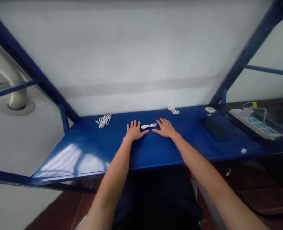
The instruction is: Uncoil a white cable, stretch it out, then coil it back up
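Between my two hands a white cable (149, 126) lies on the blue table (153, 153), folded into a narrow bundle with a dark tie round its middle. My left hand (134, 130) rests flat just left of it, fingers spread, thumb toward the bundle. On the other side my right hand (164, 127) also lies flat with its fingers apart. Neither hand holds anything. Farther left is a looser white cable coil (104, 121), and another white cable bundle (173, 110) sits near the back edge, right of centre.
At the right are a dark phone-like slab (215, 129), a small round white object (210, 110), a white power strip (258, 124) with blue sockets, and a small white cube (243, 150). Blue frame bars (242, 60) rise at both sides; a pale wall (141, 54) stands behind.
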`<state>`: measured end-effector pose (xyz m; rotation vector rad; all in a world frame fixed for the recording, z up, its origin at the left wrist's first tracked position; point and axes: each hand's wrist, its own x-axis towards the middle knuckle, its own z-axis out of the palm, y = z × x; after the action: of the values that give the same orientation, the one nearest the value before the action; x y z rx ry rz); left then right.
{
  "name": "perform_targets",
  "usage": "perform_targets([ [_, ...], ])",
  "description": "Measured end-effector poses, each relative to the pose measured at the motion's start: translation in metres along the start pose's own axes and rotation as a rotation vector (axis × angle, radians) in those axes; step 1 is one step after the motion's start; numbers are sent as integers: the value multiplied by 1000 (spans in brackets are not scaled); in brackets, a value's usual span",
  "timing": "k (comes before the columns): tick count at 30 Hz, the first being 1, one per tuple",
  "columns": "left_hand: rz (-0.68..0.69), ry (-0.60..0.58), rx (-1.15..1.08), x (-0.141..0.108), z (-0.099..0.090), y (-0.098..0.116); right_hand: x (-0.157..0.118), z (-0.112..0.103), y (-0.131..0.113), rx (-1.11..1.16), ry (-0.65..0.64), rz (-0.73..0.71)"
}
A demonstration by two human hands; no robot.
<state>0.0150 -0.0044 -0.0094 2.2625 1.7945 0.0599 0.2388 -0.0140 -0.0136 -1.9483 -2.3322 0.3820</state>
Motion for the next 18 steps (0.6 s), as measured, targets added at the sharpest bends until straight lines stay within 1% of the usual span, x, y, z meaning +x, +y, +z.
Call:
perform_targets([
  [18, 7, 16, -41, 0, -1, 1, 2, 4, 2, -5, 21, 8],
])
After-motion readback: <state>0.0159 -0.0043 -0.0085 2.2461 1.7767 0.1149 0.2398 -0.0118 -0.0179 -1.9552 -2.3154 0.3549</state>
